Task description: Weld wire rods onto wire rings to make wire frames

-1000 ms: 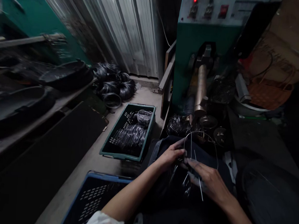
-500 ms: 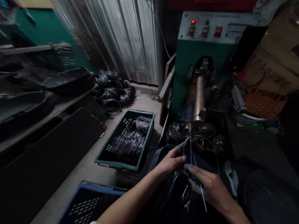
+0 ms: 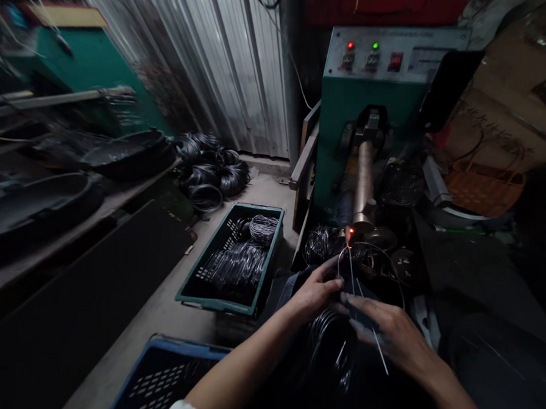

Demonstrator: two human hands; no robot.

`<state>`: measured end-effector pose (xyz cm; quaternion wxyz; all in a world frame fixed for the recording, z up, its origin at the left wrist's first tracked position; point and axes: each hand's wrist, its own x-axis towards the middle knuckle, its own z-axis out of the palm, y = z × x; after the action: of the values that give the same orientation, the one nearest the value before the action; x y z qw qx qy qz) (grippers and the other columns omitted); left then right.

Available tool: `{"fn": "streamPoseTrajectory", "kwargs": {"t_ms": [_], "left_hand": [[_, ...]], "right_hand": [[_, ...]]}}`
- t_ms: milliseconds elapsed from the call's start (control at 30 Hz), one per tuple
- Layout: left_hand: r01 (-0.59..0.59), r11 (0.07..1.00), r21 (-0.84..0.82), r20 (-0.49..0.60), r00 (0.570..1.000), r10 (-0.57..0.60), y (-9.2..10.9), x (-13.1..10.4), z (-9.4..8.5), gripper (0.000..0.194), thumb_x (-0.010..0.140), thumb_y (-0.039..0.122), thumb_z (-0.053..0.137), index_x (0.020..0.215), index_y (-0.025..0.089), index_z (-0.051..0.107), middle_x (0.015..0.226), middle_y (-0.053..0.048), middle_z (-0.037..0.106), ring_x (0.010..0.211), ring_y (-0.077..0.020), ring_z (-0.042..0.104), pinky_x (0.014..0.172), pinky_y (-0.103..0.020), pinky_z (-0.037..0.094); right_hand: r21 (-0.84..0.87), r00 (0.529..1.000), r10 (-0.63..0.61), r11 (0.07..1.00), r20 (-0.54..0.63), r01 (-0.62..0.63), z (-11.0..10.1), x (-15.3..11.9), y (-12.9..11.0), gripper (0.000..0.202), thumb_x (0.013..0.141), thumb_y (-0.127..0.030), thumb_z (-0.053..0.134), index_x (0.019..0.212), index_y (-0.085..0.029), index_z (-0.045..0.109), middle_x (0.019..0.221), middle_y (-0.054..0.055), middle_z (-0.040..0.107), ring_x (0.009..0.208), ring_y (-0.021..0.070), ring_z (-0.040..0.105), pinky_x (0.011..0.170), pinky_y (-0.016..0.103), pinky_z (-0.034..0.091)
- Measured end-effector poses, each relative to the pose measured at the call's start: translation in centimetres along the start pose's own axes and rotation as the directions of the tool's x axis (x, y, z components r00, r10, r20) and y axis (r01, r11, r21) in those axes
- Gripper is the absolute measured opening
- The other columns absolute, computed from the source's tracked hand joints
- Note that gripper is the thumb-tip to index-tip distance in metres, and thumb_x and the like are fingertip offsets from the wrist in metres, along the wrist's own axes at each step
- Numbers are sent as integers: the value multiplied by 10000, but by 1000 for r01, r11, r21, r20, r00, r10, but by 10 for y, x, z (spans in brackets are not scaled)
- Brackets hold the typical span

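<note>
A thin metal wire frame (image 3: 352, 271), a curved loop with straight lengths, reaches up to the electrode tip of a teal spot welder (image 3: 374, 94). Orange sparks glow where the wire meets the tip, below a thick brass-coloured arm (image 3: 364, 185). My left hand (image 3: 316, 293) pinches the left side of the frame, thumb and fingers closed. My right hand (image 3: 388, 325) grips its straight wires from the right, fingers pressed together; part of that grip is hidden. Beneath both hands, a bunch of shiny curved wires (image 3: 325, 332) lies on my dark-clothed lap.
A green crate (image 3: 181, 296) at centre left holds wire rings (image 3: 237, 263). A blue crate (image 3: 187, 346) stands nearer. Wire coils (image 3: 229, 175) are piled by the corrugated metal wall (image 3: 244, 62). Round black pans (image 3: 35, 201) line the left bench. An orange basket (image 3: 484, 188) sits at right.
Sparks now glow at the electrode tip, and a green light has lit on the welder's panel beside the red one. The wire frame and my hands have shifted only slightly.
</note>
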<state>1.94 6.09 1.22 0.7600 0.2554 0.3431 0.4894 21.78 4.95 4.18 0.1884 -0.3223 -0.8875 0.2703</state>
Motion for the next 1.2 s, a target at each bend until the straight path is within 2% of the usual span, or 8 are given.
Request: {"fn": "streamPoseTrajectory", "kwargs": {"t_ms": [100,200,367,567,733,900,1033,1200], "left_hand": [[3,999,35,-3,1000,-3,3,5,-1,719,727,162,674,1394,248,418,796,-3,569,581,-106,577,526,-237,518],[-9,996,92,-56,998,14,15,26,-4,705,732,130,641,1390,251,420,853,-27,601,584,-102,577,523,-236,521],[-84,986,145,-113,989,101,49,77,-10,659,707,81,613,1336,219,473,848,-36,619,541,-95,569,483,-234,518],[-112,980,164,-101,986,130,72,110,-15,632,693,59,598,1305,166,482,709,-14,600,513,-104,559,477,-247,522],[-113,981,161,-105,986,130,76,115,-16,633,698,42,561,1314,146,460,682,-3,582,518,-113,570,481,-255,526],[-127,980,152,-107,984,144,76,119,-16,646,701,71,584,1324,161,442,684,0,590,541,-121,592,502,-244,513],[-162,974,158,-103,978,179,71,113,-16,621,671,139,661,1266,204,496,709,9,611,512,-99,568,483,-206,462],[-121,971,206,-99,985,143,44,69,-22,446,637,344,794,980,104,639,714,-45,642,575,-111,578,556,-215,464]], "right_hand": [[-44,999,-34,998,-42,33,8,-1,10,511,880,-151,541,1370,-255,442,1206,32,642,1029,183,647,873,283,544],[-199,987,-74,979,-144,44,10,8,28,453,909,-216,525,1356,-227,455,1150,65,668,991,207,658,847,310,537],[-465,969,-103,885,-223,-13,-12,44,55,181,943,-292,512,1024,-231,661,944,73,703,883,229,651,897,427,417],[-418,958,-88,908,-271,-35,-32,73,69,252,978,-343,452,945,-229,674,910,59,689,867,203,637,827,377,383],[-363,969,-63,931,-237,-28,-34,82,79,264,975,-358,451,917,-227,672,887,55,673,831,200,634,740,326,438],[-309,964,-92,951,-248,12,-32,84,91,197,948,-320,518,869,-209,660,854,54,651,806,198,620,743,326,482],[-290,956,-73,957,-283,-12,-25,74,69,184,941,-287,513,860,-215,662,856,64,640,828,213,622,770,351,523],[-198,954,-42,980,-298,-19,-23,32,12,218,936,-325,492,1067,-271,657,1060,72,648,995,249,626,842,380,553]]}}
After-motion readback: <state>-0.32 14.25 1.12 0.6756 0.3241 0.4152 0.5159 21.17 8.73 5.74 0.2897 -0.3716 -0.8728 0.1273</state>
